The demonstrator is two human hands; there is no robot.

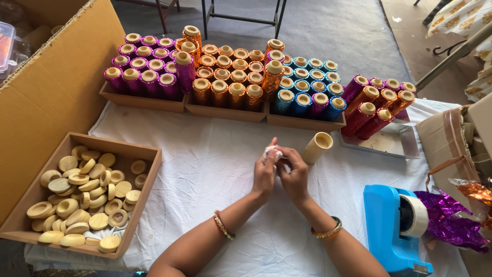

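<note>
Frame centre: left hand (265, 172) and right hand (293, 172) pinch a small white piece (271, 152) together, fingers closed on it. Bare cream tube (316, 147) just right, lying tilted, open end pointing upper right.

White cloth (215, 169) on the bench is lying open around both hands. Boxing it in: wooden tray of discs (82, 190) left of the cloth, foil spool trays (225, 110) behind it, blue tape dispenser (392, 225) right, plain tube (316, 147) just right of the fingers.
</note>
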